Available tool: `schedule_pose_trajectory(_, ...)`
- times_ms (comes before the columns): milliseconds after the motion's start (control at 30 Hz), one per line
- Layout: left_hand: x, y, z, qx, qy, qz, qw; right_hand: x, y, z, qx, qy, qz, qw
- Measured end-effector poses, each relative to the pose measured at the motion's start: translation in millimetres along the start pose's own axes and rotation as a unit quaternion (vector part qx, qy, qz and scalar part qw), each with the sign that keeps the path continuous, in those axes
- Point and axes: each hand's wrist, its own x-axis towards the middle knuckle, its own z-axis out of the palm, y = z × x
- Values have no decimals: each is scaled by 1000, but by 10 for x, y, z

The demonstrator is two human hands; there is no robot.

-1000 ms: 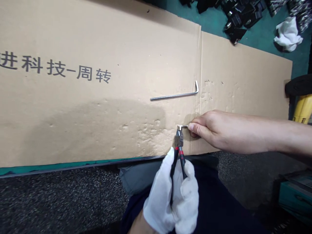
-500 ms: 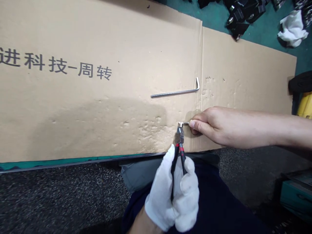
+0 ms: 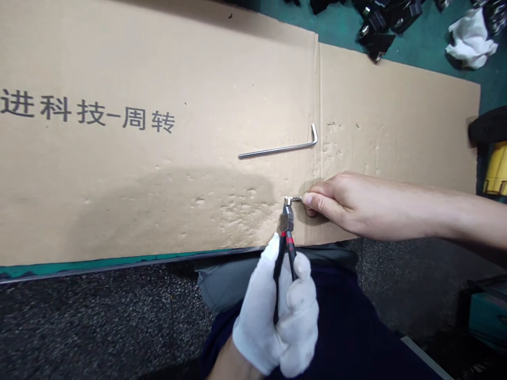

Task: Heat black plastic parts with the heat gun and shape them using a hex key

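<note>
My left hand [image 3: 277,311], in a white glove, is closed round the black and red handles of a pair of pliers [image 3: 288,224]. The jaws point away from me and grip a small shiny metal part [image 3: 289,200]. Bare and coming in from the right, my right hand [image 3: 330,203] pinches a thin metal rod [image 3: 298,199] between thumb and curled fingers. The rod's far end meets the part in the jaws; its other end is hidden in my fingers. Beyond both hands, an L-shaped hex key [image 3: 277,150] lies on the cardboard.
A large cardboard sheet [image 3: 138,63] with printed characters and a crease covers the green table. Black parts [image 3: 376,31] lie at the back right, beside a crumpled white cloth [image 3: 471,39]. A yellow object [image 3: 497,166] stands at the right edge.
The view has shifted slightly, so cardboard, hex key and hands sit a little further left. Both hands keep their grips, and the pliers still hold the metal part.
</note>
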Motion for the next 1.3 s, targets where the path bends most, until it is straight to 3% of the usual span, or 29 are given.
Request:
schedule_pose_trajectory(200,-7,12,-51,10,-5,7,1000,-81,-18,89,-90,51,-18,994)
schedule_pose_trajectory(433,-5,9,-31,22,-6,11,1000,-121,-97,213,-253,146,-25,956)
schedule_pose_trajectory(1100,-10,18,-26,4,-4,-3,1000,-117,10,344,-413,191,-98,885)
schedule_pose_trajectory(1300,6,24,-22,5,-5,-4,1000,-112,18,337,-417,173,-102,886)
